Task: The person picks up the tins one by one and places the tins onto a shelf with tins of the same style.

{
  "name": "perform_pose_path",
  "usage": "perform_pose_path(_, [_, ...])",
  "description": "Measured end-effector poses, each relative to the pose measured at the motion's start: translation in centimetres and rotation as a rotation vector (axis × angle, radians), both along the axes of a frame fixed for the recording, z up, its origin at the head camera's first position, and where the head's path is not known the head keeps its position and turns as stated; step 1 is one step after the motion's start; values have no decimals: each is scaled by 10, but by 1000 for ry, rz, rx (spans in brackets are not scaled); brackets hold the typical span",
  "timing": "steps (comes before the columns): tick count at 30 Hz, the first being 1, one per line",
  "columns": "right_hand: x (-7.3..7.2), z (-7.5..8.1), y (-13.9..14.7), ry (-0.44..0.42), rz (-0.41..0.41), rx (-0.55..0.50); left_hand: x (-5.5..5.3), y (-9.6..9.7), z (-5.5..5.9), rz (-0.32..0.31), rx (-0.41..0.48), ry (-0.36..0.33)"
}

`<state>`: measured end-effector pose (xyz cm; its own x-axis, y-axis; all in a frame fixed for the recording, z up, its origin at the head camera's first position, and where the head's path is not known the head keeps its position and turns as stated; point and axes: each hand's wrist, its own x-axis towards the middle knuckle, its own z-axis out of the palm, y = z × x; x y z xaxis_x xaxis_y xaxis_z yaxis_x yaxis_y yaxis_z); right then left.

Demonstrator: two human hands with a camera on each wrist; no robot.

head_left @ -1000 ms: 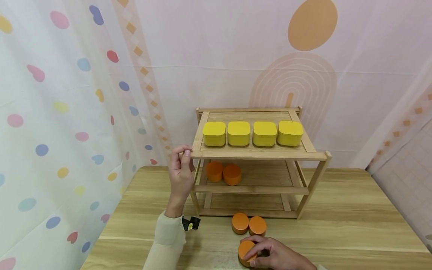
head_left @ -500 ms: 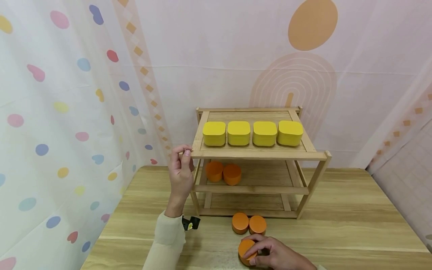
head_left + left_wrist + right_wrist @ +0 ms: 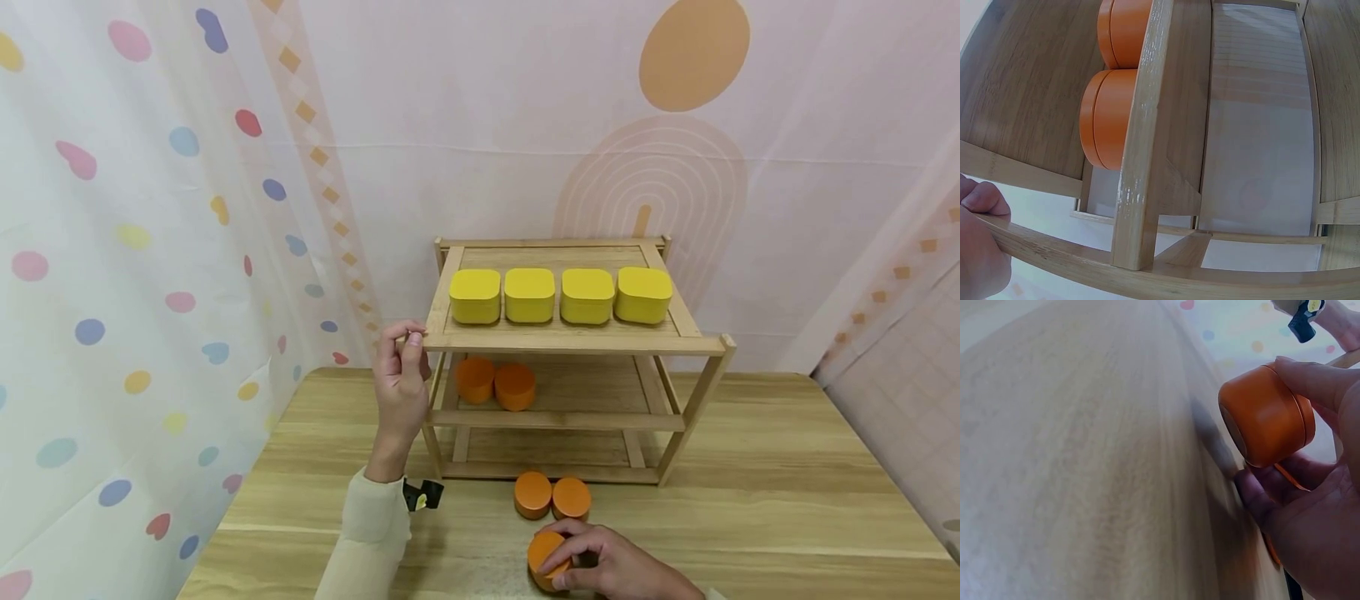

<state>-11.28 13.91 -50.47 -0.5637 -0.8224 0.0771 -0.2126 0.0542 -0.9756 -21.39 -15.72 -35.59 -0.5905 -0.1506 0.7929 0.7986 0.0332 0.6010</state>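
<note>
My right hand (image 3: 618, 565) pinches a round orange tin (image 3: 545, 553) low over the front of the table. In the right wrist view the tin (image 3: 1266, 419) sits between thumb and fingers, tilted, its underside partly showing above its shadow. My left hand (image 3: 400, 392) grips the front left corner of the wooden shelf rack (image 3: 562, 343), thumb against the rail. Two more orange tins (image 3: 533, 495) (image 3: 572, 498) stand side by side on the table before the rack. Another pair of orange tins (image 3: 1109, 119) rests on the middle shelf at its left.
Several yellow rounded-square tins (image 3: 476, 296) line up across the top shelf. A bottom shelf (image 3: 547, 447) lies under the middle one. The wooden table (image 3: 787, 492) extends to both sides of the rack, and a patterned curtain (image 3: 480, 150) hangs behind. A black strap (image 3: 422, 495) shows at my left wrist.
The view has shifted very slightly. Both hands keep their places, and the right hand still holds the orange tin, which has barely moved.
</note>
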Motion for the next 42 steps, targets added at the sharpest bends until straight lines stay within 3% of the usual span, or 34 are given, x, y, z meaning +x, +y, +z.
perform_pose_path(13, [-1,17,-3,-11,27,-30,2,0,1,14,-5,-12])
perform_pose_path(21, [-1,27,-5,-11,-10,-14,3,1,1,16,2,-14])
perform_pose_path(28, [-6,32,-7,109,-35,-61,2,1,2,29,-10,-5])
perform_pose_path(34, [-12,40,-7,149,-18,-129,2,0,2,18,-4,5])
perform_pose_path(42, [-15,48,-5,209,-52,-150,3,0,2,31,-16,-10])
